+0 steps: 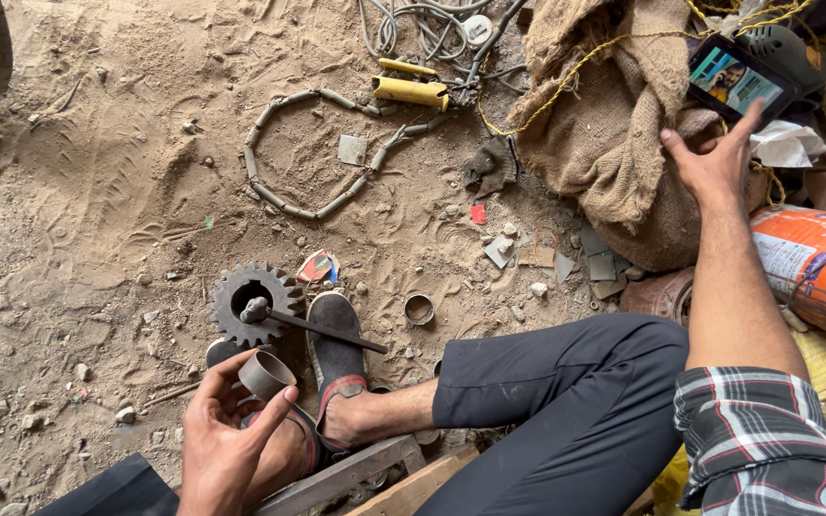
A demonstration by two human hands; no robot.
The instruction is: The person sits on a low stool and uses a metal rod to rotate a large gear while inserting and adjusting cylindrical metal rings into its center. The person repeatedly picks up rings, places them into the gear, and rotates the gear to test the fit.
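Note:
My left hand (227, 430) grips a short grey metal sleeve (266, 374), holding it just above my sandalled feet (336, 368). Right in front of them a dark toothed gear (231, 298) lies on the sandy ground, with a small hammer (308, 323) resting across it. My right hand (714, 162) reaches up to the far right, fingers spread, touching a phone (740, 81) with a lit screen that leans on a burlap sack (614, 124).
A loose chain (303, 153) lies looped on the dirt, near a yellow tool (411, 88) and tangled cables (423, 29). A small metal ring (419, 309) sits by my foot. An orange can (815, 263) lies at the right. Wooden boards (375, 473) are under my legs.

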